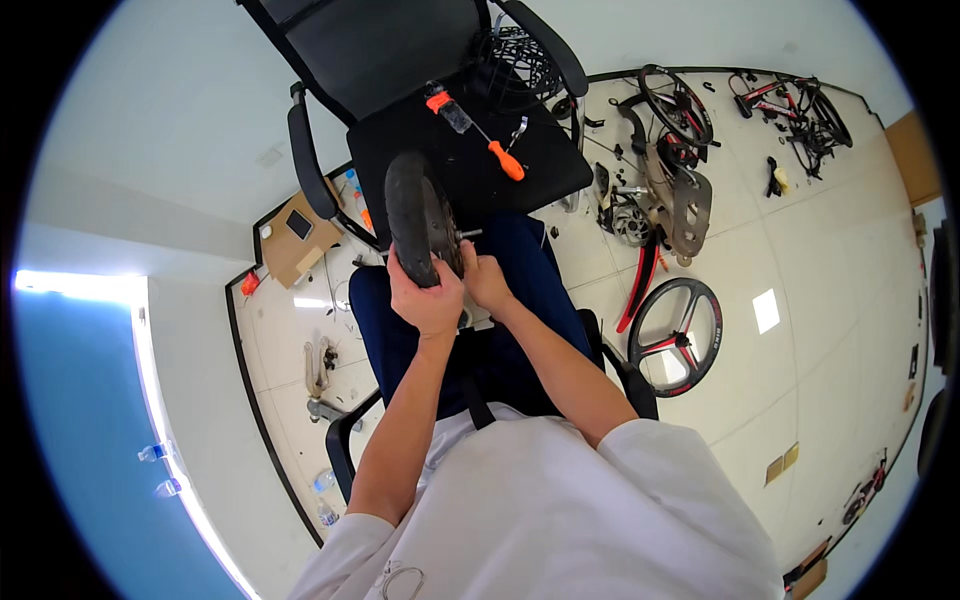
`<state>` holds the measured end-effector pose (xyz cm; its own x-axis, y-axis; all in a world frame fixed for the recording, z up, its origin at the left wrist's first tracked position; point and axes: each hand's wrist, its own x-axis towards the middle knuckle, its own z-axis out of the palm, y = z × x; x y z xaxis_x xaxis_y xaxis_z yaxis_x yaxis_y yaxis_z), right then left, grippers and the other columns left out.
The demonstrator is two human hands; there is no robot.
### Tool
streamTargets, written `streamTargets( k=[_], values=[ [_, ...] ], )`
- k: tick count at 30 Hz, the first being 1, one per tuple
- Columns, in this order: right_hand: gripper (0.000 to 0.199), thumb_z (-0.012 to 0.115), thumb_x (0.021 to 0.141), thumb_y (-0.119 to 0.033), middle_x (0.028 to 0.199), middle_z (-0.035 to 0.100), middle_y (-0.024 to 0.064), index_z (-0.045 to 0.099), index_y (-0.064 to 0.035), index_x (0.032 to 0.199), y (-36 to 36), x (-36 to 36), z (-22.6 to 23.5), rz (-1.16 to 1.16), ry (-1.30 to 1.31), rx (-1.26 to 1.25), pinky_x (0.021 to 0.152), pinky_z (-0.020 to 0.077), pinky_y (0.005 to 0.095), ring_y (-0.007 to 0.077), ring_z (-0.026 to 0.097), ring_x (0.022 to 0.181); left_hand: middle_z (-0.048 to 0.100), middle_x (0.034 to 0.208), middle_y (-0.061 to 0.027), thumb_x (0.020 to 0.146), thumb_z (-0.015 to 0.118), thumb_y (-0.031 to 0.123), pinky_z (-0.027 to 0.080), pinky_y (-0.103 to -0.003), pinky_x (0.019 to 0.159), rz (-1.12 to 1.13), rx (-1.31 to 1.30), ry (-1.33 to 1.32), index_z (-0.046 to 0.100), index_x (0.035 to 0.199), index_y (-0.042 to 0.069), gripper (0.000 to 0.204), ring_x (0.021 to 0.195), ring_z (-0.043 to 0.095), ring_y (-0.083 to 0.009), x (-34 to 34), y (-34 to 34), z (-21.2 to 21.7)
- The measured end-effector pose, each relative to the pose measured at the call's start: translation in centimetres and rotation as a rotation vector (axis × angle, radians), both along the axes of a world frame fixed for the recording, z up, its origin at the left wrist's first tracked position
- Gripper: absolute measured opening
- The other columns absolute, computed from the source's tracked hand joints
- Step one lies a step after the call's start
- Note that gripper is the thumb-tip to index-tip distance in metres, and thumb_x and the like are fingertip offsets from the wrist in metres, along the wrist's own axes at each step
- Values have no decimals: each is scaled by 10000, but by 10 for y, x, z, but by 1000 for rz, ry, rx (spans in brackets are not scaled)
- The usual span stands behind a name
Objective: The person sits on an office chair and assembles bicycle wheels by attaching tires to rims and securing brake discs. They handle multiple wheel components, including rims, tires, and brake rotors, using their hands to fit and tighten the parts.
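A small wheel with a thick black tyre (408, 205) stands upright in front of me, above my lap, against the front of a black chair. A metal axle (470, 233) sticks out of its hub on the right side. My left hand (427, 300) is closed round the bottom of the tyre, thumb on the near tread. With fingers curled, my right hand (485, 282) grips the wheel's right side just below the axle; its fingertips are partly hidden. Beyond the wheel, on the chair seat (545, 165), lie an orange-handled screwdriver (505, 160) and an orange-and-black tool (449, 108).
A black wire basket (515, 68) rests at the seat's back right. On the floor to the right are a three-spoke wheel (675, 337), a red-and-black fender (641, 280) and several bike parts. Left, a cardboard box (300, 245) carries a phone (299, 224).
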<state>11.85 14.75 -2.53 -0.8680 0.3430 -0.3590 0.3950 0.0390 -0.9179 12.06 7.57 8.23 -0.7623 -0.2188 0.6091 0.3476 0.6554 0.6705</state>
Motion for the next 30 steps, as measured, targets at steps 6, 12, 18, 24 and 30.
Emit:
streamTargets(
  k=[6, 12, 18, 24, 30],
  values=[
    [712, 370, 984, -578, 511, 487, 68, 533, 2, 603, 3, 4, 18, 27, -32, -135, 425, 368, 345, 158, 457, 432, 667, 986, -205, 738, 651, 100, 539, -396, 749, -19, 9, 6, 557, 1193, -17, 479, 858, 665, -395, 7, -5, -1],
    [758, 370, 978, -569, 677, 627, 268, 638, 99, 742, 9, -1, 20, 72, -168, -114, 637, 488, 444, 382, 661, 704, 655, 983, -222, 786, 657, 115, 526, -397, 764, -29, 38, -15, 540, 1186, -45, 446, 872, 659, -400, 3, -6, -3],
    [759, 371, 976, -581, 571, 573, 158, 606, 72, 670, 14, 1, 37, 81, -216, -212, 435, 412, 384, 245, 562, 459, 661, 993, -213, 778, 663, 115, 531, -402, 767, 7, 16, 31, 551, 1180, -27, 441, 878, 658, -403, 3, -7, -4],
    [743, 369, 973, -586, 526, 528, 124, 582, 58, 669, 11, 10, 39, 23, -258, -216, 403, 386, 373, 234, 516, 411, 665, 1004, -210, 770, 668, 117, 534, -399, 769, -5, 14, 2, 562, 1175, -25, 443, 897, 659, -398, 14, -6, -3],
    [694, 351, 978, -588, 485, 425, 50, 516, -18, 620, 14, -1, 54, 80, -267, -334, 349, 301, 336, 174, 399, 356, 668, 981, -194, 688, 672, 104, 538, -400, 742, -3, 15, 27, 558, 1220, -20, 558, 837, 666, -378, -2, -9, -7]
  ],
)
